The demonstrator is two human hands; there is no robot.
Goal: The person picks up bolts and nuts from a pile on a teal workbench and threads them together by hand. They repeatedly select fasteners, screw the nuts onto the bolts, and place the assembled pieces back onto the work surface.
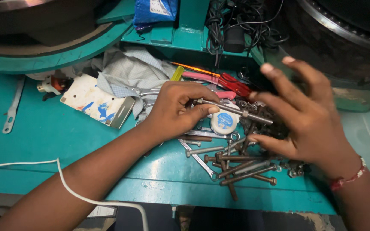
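Light fell evenly and fairly bright on the teal bench (pixel 56 128); the right hand (pixel 305 115) was motion-blurred, the upper corners lay dark, and the edges bowed slightly.

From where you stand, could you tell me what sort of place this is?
Probably a mechanical workshop: a green metal bench strewn with bolts, a spanner, and red-handled pliers.

Pretty cluttered teal table (pixel 43 141): crumpled grey cloth (pixel 127 72), paint-smeared white plate (pixel 95 105), red-handled pliers (pixel 232 84), white cable (pixel 65 184), tangled black wires (pixel 236 21).
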